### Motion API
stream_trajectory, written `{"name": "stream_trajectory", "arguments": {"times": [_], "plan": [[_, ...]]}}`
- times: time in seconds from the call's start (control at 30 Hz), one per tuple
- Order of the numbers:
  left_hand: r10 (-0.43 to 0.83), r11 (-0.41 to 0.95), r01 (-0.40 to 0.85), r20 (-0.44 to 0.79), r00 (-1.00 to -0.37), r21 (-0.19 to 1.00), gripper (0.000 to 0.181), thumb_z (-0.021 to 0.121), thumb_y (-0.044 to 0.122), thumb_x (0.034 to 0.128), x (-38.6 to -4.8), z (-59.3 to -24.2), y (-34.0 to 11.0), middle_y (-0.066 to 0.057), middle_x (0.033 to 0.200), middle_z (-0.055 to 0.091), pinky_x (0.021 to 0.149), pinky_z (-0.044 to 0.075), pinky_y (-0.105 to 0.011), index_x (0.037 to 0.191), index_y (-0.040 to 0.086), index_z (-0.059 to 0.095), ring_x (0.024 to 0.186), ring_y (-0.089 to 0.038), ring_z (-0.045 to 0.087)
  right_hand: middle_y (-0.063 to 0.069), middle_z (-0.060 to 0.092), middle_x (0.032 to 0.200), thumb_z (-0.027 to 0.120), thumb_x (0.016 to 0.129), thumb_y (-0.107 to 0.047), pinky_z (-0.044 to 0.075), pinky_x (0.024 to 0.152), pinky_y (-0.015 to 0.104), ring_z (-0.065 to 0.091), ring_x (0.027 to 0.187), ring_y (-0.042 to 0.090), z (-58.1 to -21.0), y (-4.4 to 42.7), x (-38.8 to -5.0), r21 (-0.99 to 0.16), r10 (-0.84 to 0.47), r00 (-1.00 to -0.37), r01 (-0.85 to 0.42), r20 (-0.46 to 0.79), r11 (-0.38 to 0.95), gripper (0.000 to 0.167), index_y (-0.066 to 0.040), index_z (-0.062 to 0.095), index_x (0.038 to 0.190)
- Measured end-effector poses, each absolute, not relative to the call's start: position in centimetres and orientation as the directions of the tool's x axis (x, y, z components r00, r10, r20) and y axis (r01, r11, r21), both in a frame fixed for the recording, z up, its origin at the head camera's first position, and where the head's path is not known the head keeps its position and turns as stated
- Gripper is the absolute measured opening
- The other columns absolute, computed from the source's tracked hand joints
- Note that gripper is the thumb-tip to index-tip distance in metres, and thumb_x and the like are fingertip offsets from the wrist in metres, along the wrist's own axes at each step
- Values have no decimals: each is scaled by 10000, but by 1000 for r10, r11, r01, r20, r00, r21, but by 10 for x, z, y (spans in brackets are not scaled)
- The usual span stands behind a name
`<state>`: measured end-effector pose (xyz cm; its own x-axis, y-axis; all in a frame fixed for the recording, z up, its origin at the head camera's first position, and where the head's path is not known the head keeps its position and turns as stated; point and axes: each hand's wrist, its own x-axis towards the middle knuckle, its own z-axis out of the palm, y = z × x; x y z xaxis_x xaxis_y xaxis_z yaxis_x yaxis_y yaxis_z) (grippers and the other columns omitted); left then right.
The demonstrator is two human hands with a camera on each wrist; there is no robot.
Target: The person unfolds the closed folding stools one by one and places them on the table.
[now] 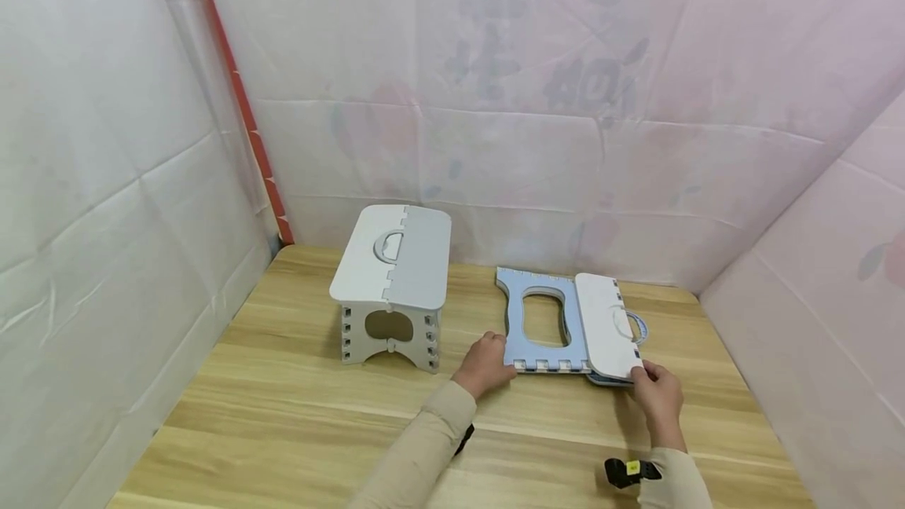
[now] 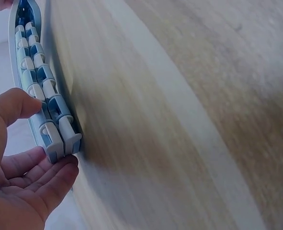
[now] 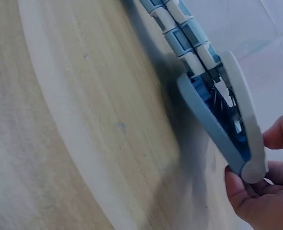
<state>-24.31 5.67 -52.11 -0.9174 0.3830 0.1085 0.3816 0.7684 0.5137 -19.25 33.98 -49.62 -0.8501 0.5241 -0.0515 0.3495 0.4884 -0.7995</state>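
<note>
A blue-and-white folding stool [image 1: 612, 325] lies folded flat, just above or on the wooden table; which one I cannot tell. Its blue leg panel points left, and its white seat half with a blue carry handle [image 1: 639, 327] is on the right. My left hand [image 1: 486, 366] holds the near left corner, thumb [image 2: 22, 106] on one face and fingers round the end of the hinged edge [image 2: 50, 98]. At the near right corner my right hand [image 1: 657, 397] pinches the seat end [image 3: 246, 143] between thumb and fingers. The two seat halves are folded around the legs.
A grey-and-white folding stool [image 1: 424, 258] stands unfolded on the left of the wooden table [image 1: 297, 415]. Pale sheeting [image 1: 509, 140] rises behind the table and on both sides. A red strip [image 1: 243, 104] runs down the back left corner.
</note>
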Motion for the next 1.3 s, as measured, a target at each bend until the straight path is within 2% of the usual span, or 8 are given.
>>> {"name": "stream_trajectory", "arguments": {"times": [0.23,0.5,0.6,0.77,0.93,1.0,1.2,1.3], "plan": [[379,736,371,109,-919,567,474,724,238,744,-241,-526,59,-107,1008,577,686,482,-259,1135,0,603,807,-185,575,296,521,1135,460,892,-171,368,698,260,459,1002,332,-494,338,-188,-836,597,-802,313,21,450,451,142,512,1213],[398,721,377,98,-912,581,528,714,239,754,-239,-525,60,-115,1036,577,701,483,-264,1221,30,587,835,-198,580,247,534,1111,477,887,-166,363,603,138,454,926,259,-485,337,-184,-847,614,-788,303,34,437,427,124,537,1195],[410,725,388,96,-907,568,520,709,230,756,-239,-525,60,-117,1023,577,698,483,-264,1215,20,586,818,-192,576,259,510,1106,505,868,-139,384,566,104,447,911,258,-482,336,-183,-858,588,-809,286,22,426,437,146,509,1198],[413,728,386,87,-907,566,512,706,223,751,-237,-524,60,-100,1001,566,707,483,-263,1201,9,588,812,-171,563,281,444,1197,565,875,-158,380,602,58,413,1032,294,-478,340,-178,-857,515,-856,292,-37,424,524,158,420,1267],[411,718,387,95,-907,579,528,698,210,742,-236,-523,60,-90,1017,555,727,479,-254,1213,3,581,823,-152,548,268,428,1223,610,879,-200,353,663,87,387,1066,288,-475,344,-176,-851,472,-880,293,-62,436,584,148,386,1290],[417,714,395,102,-903,579,525,689,204,747,-236,-523,60,-95,1033,552,734,477,-252,1217,-1,577,828,-148,542,269,422,1247,625,879,-203,360,682,87,400,1054,246,-472,345,-175,-856,452,-889,287,-72,429,612,141,361,1311],[433,708,414,112,-894,572,512,681,207,755,-238,-520,58,-95,1046,565,756,473,-253,1217,12,579,868,-159,555,333,428,1267,668,841,-54,413,698,73,438,878,-78,-467,349,-171,-868,314,-950,154,2,471,649,151,312,1342],[439,700,412,104,-892,583,505,690,203,760,-240,-519,59,-68,1025,570,742,469,-245,1228,48,582,865,-143,551,340,446,1226,650,806,64,440,684,96,452,826,-114,-467,350,-169,-854,241,-967,56,82,516,639,175,307,1334]]}}
